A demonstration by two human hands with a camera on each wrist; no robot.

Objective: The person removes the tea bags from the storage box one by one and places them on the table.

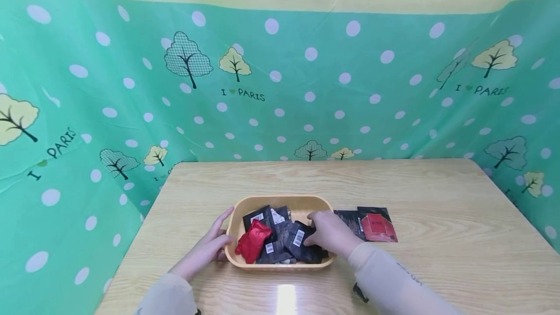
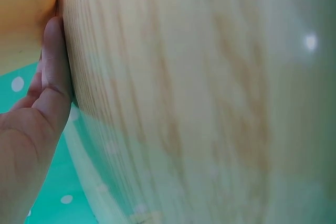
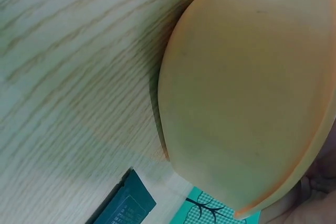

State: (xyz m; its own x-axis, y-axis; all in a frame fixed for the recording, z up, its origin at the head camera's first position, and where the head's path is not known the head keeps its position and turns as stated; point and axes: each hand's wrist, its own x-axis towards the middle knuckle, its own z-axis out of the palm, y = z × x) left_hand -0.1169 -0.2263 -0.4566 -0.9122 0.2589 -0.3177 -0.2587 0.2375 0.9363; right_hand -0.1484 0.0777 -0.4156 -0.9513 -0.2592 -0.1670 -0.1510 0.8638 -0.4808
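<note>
A yellow plastic basin (image 1: 280, 267) stands on the table, holding several black sachets (image 1: 273, 252) with white barcode labels and a crumpled shiny red packet (image 1: 253, 241) at its left. My left hand (image 1: 214, 243) rests against the basin's left end, fingers extended along it; the left wrist view shows this hand (image 2: 44, 93) low beside the basin's wall (image 2: 26, 19). My right hand (image 1: 330, 232) reaches over the right rim, thumb and fingers pinching the edge of a black sachet (image 1: 302, 243). In the right wrist view, the basin's wall (image 3: 241, 93) hides most of those fingers.
Right of the basin, a black-and-red sachet (image 1: 379, 225) lies flat, overlapping a black sachet (image 1: 350, 220). The wooden table (image 1: 446, 237) ends at a green dotted cloth (image 1: 306, 86) at the back and sides.
</note>
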